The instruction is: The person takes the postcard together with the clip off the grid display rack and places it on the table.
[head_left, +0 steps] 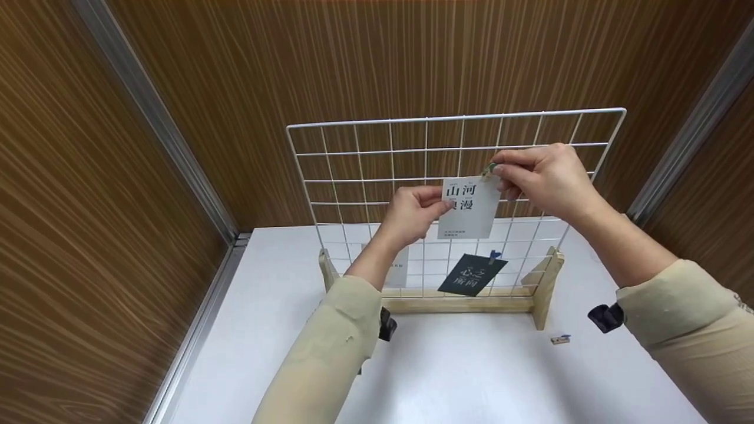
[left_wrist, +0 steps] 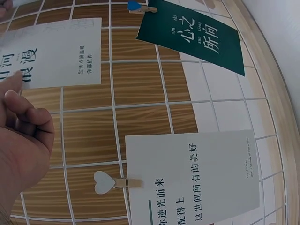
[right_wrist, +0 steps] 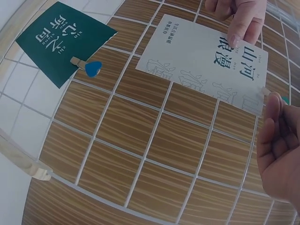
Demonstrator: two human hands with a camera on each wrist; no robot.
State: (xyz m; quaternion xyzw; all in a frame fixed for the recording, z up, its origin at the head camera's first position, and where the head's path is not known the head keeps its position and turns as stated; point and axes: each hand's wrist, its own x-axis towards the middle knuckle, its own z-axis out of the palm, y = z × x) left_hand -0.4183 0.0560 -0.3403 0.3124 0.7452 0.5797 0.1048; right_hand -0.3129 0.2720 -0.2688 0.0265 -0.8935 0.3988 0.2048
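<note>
A white card (head_left: 469, 221) with large dark characters lies against the white wire grid (head_left: 427, 119). My left hand (head_left: 411, 215) pinches its left edge, thumb on the printed front. At the card's top right corner my right hand (head_left: 545, 175) pinches a small wooden clothespin (head_left: 488, 171) with a green decoration. The right wrist view shows that clothespin (right_wrist: 266, 91) at the card's corner, by the thumb and fingertips. Lower on the grid a dark green card (left_wrist: 194, 35) hangs tilted from a clothespin with a blue heart (right_wrist: 93, 69).
Another white card (left_wrist: 197, 178) hangs lower left, held by a clothespin with a white heart (left_wrist: 104, 182). The grid stands in a wooden base (head_left: 459, 304) on a white table (head_left: 459, 377). One loose clothespin (head_left: 560, 340) lies right of the base. Wood-grain panels (head_left: 377, 59) rise behind.
</note>
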